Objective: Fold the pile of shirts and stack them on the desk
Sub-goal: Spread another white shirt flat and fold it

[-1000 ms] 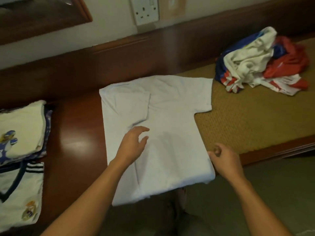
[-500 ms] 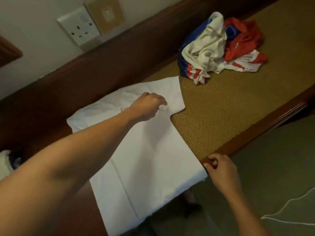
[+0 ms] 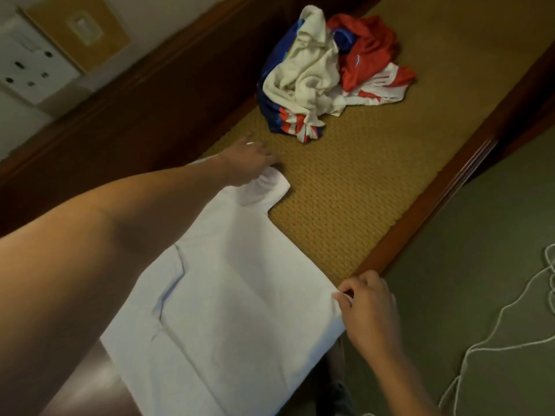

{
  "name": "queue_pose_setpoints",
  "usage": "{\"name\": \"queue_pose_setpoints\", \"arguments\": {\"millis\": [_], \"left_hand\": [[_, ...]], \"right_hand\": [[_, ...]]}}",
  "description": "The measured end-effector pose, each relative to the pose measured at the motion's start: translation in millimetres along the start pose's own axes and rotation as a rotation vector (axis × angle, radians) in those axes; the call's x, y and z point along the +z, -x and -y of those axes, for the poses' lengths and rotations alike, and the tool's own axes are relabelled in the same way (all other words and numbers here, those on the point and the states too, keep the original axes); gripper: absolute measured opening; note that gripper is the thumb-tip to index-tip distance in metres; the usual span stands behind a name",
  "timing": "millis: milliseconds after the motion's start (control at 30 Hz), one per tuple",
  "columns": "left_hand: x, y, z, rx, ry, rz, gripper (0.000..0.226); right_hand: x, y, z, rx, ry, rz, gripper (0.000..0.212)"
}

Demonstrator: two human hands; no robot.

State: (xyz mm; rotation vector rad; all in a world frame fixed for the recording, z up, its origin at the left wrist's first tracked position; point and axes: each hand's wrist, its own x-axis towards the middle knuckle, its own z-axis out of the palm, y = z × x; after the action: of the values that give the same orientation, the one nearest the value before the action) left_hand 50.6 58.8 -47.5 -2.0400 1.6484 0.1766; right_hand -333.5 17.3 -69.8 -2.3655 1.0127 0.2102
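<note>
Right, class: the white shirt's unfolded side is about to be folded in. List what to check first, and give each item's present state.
1. The right hand pinches the white shirt at its bottom corner: ok.
2. The left hand is at the sleeve: ok.
3. Its grip there: cannot tell, fingers hidden.
4. The sleeve lies flat: not ok, bunched.
5. Other side already folded in: ok.
6. The pile of unfolded shirts lies apart: ok.

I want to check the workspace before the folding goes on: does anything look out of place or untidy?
Nothing looks damaged. The white shirt overhangs the desk at its front edge, the unfolded pile lies crumpled on the mat, and a loose cord trails on the floor.
</note>
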Motion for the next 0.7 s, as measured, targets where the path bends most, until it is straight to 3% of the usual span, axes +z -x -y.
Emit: {"name": "queue_pose_setpoints", "arguments": {"millis": [133, 333, 433, 533, 700], "left_hand": [[-0.2, 13.5, 3.4, -0.012, -0.092, -0.007, 0.035], [7.6, 61.2, 17.4, 0.003, -0.102, -0.214, 0.038], [3.0, 92.7, 26.3, 0.019, -0.108, -0.164, 0.035], [-5.4, 121.6, 33.2, 0.023, -0.038, -0.161, 0.03], [-13.6, 170.3, 41.8, -0.061, 0.173, -0.136, 0.022]], "right_hand": [[4.4, 6.7, -5.1, -0.029, -0.038, -0.066, 0.009], [0.0, 21.4, -3.3, -0.075, -0.086, -0.068, 0.009], [-2.6, 26.5, 6.6, -0.065, -0.04, -0.067, 0.003], [0.4, 33.9, 18.7, -0.017, 0.062, -0.065, 0.016], [5.1, 51.9, 36.4, -0.011, 0.085, -0.117, 0.017]]}}
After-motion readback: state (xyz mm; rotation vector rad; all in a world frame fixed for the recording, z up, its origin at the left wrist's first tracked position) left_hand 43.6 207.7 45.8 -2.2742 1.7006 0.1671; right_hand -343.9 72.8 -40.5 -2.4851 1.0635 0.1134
